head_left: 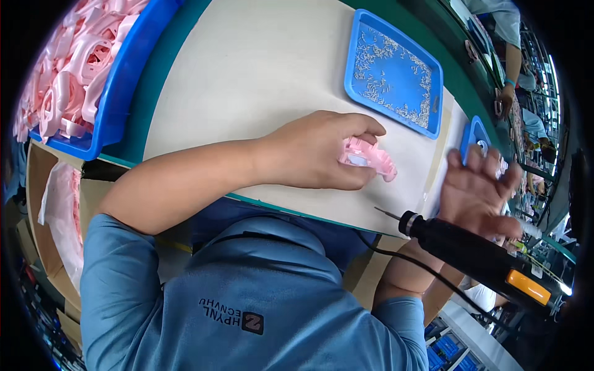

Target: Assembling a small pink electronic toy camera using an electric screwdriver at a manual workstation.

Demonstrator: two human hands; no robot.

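My left hand point(322, 151) is closed around a curved pink plastic part point(382, 162), thumb on one side and fingers on the other, against the pale work surface point(229, 74). A whitish patch shows inside the part. To the right, my right hand point(479, 191) has its fingers spread, palm up, with nothing visible in it. A black electric screwdriver point(470, 250) with an orange panel lies across the view in front of my right wrist, its thin bit pointing left toward the table's near edge. The fingers are not wrapped around it.
A blue tray point(351, 68) of scattered small screws stands at the far right of the table. Beyond my right hand is a smaller blue tray point(465, 139). A blue bin point(120, 93) heaped with pink parts point(86, 59) stands at far left. The screwdriver's black cable point(427, 269) loops below.
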